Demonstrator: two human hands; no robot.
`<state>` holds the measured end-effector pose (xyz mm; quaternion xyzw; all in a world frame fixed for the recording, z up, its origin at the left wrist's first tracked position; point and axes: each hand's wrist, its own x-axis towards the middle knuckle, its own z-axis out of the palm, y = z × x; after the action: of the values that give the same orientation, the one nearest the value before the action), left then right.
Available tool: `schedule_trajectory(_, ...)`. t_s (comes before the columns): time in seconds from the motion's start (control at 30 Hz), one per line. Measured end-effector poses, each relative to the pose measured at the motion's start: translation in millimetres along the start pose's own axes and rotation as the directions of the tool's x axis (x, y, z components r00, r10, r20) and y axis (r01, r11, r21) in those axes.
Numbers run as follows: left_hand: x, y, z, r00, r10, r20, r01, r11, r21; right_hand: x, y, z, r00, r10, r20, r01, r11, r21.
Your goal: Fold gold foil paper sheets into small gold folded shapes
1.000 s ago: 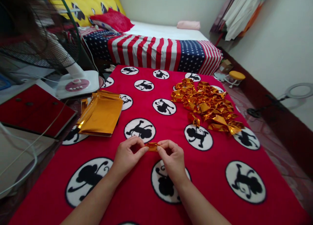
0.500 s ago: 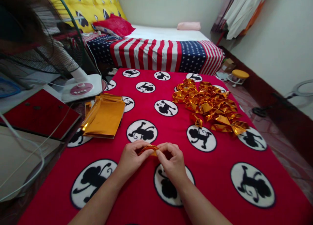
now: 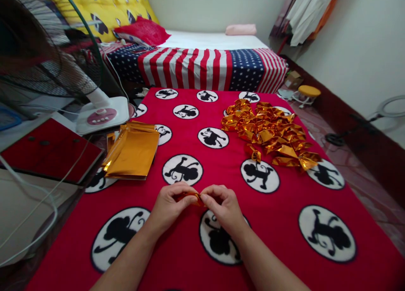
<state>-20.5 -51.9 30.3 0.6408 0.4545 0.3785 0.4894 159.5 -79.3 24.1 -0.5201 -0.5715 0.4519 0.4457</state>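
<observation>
Between my two hands is a small folded piece of gold foil paper, mostly hidden by the fingers. My left hand pinches its left part between thumb and fingers. At the right end, my right hand grips it with thumb and forefinger. Both hands are just above the red cloth with its monkey prints. Off to the left lies a stack of flat gold foil sheets. Farther away on the right is a heap of folded gold foil pieces, with one small piece at its near edge.
A white fan base stands left of the cloth, beside a red panel and loose white cables. Beyond the cloth is a bed with a striped and starred cover. A yellow stool stands on the floor to the right.
My fingers have shifted slightly on the foil piece, and less of its gold surface shows now. The whole view has moved a little. The stack and heap look the same.
</observation>
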Motion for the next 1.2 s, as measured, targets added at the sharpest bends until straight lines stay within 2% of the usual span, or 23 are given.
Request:
schedule_trajectory(0.13, -1.6, -3.2, -1.2, 1.0, 0.015, 0.027, -0.016, 1.0, 0.009, 3.5, -3.6, -3.2, 0.997, 0.037, 0.069, -0.043, 0.996, 0.083)
schedule_trajectory(0.23, -2.6, -4.4, -0.9, 0.999, 0.02, 0.031, -0.02, 1.0, 0.021, 4.8, -5.4, -2.5, 0.997, 0.054, 0.062, -0.059, 0.994, 0.092)
schedule_trajectory(0.4, -3.0, -3.5, 1.5, 0.999, 0.036, 0.017, -0.037, 0.998, 0.06, 4.6, -1.0, 1.9, 0.999, 0.04, 0.01, -0.04, 0.999, 0.001)
schedule_trajectory(0.6, -1.9, -1.3, 2.2, 0.999, 0.047, 0.016, -0.049, 0.993, 0.112, 4.9, 2.9, 1.7, 1.0, -0.016, 0.006, 0.017, 0.994, -0.104)
schedule_trajectory(0.83, -3.7, -1.5, 1.7, 0.998, 0.06, 0.034, -0.063, 0.991, 0.115, 6.5, -0.3, -1.8, 0.998, 0.01, 0.062, -0.002, 0.992, -0.129)
schedule_trajectory(1.2, -3.1, 3.6, 4.1, 0.998, 0.042, 0.037, -0.046, 0.993, 0.11, 9.0, 0.0, -5.0, 0.994, -0.022, 0.109, 0.045, 0.977, -0.21)
